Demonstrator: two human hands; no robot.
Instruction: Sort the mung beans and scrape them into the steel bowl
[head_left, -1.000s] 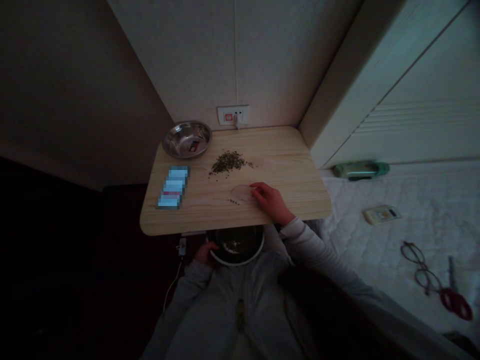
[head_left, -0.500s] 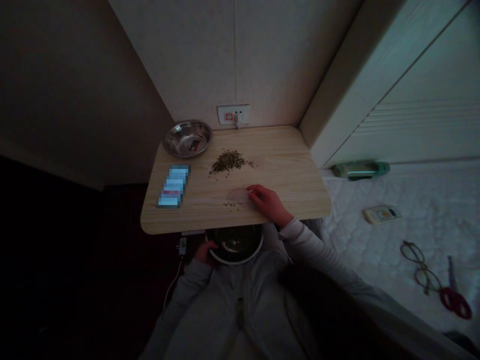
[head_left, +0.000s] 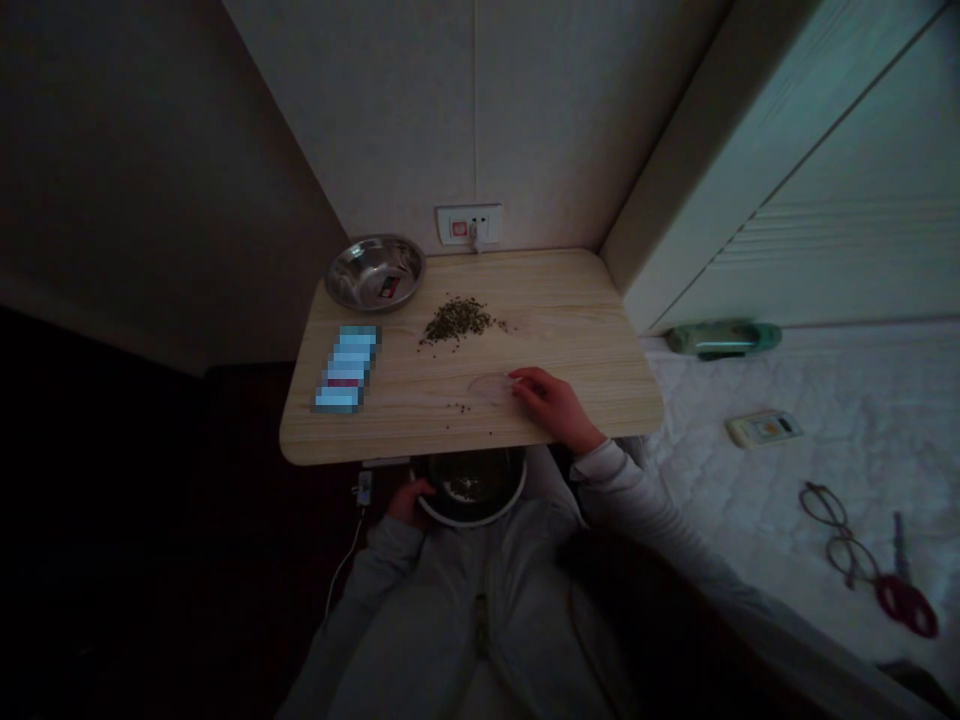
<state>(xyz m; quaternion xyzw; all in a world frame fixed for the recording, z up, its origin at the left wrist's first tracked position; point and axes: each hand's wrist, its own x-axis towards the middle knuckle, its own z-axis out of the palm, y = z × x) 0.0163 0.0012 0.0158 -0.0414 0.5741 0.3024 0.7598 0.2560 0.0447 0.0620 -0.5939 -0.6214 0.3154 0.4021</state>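
My right hand (head_left: 551,400) is over the front right of the wooden table (head_left: 585,310), thumb and fingers pinching a thin, clear, rounded plastic piece (head_left: 491,388). A few small green beans (head_left: 459,407) lie just left of and in front of this piece. Farther back is a loose pile of the same kind of beans (head_left: 459,320), with a few stray ones around it. Below the table's front edge, my left hand (head_left: 410,502) grips the rim of a bowl (head_left: 471,522) at its left side. Some beans show inside that bowl, partly in shadow.
A steel bowl (head_left: 375,275) stands at the table's back left, with a phone (head_left: 346,370) in front of it. Behind is a wall socket (head_left: 469,225). On the white bedding to the right are a green bottle (head_left: 724,338), a remote (head_left: 763,429), glasses (head_left: 840,535) and red-handled scissors (head_left: 906,603).
My right hand has slid a little to the right with the clear plastic piece. The few beans near the front edge lie slightly differently. My left hand stays on the bowl.
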